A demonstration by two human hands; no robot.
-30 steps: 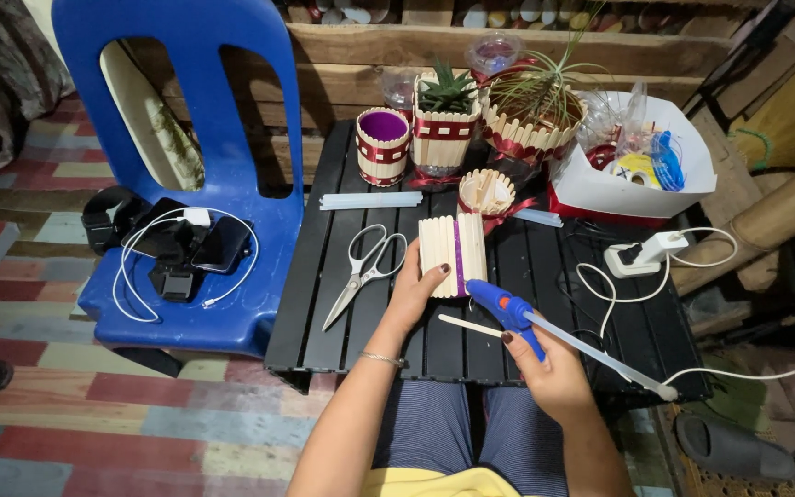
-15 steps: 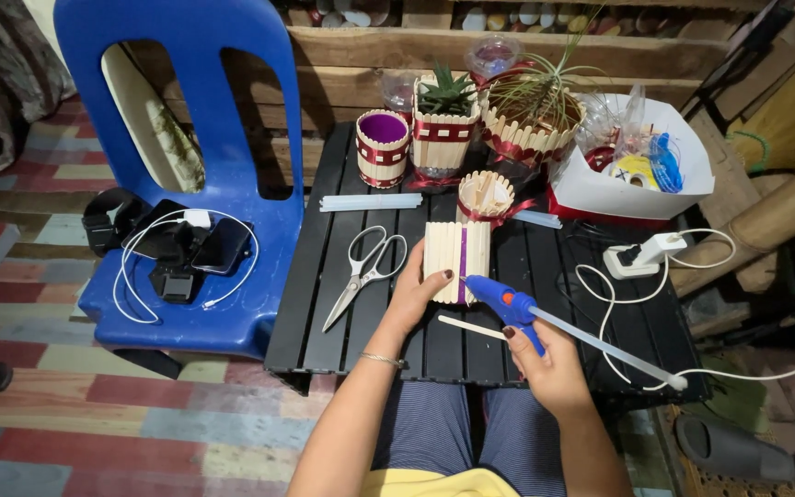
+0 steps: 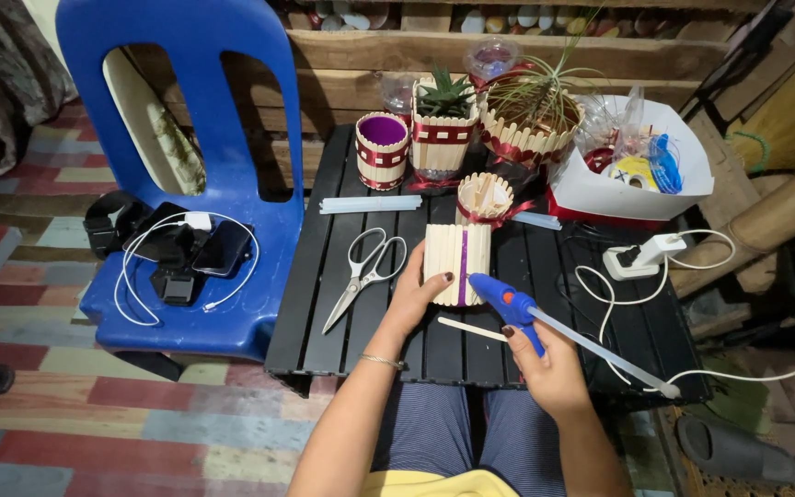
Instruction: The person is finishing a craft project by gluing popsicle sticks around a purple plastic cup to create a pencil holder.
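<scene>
My left hand (image 3: pixel 413 293) grips the lower left side of a pot covered in pale craft sticks (image 3: pixel 451 260), which lies on the black slatted table (image 3: pixel 324 304). A purple strip shows between its sticks. My right hand (image 3: pixel 549 364) holds a blue glue gun (image 3: pixel 508 302) whose nozzle points at the pot's lower right edge. A clear glue stick (image 3: pixel 600 350) juts from the gun's back toward the lower right. One loose craft stick (image 3: pixel 471 329) lies just under the gun.
Scissors (image 3: pixel 365 273) lie left of the pot, glue sticks (image 3: pixel 370 203) behind them. Finished stick planters (image 3: pixel 442 138) and a small stick cup (image 3: pixel 485 195) stand at the back. A white box (image 3: pixel 600 189), a power adapter with cable (image 3: pixel 641 258) and a blue chair (image 3: pixel 186 313) with gadgets surround the table.
The glue gun's nozzle has moved a little closer to the pot's lower right edge. My left hand keeps its hold on the pot.
</scene>
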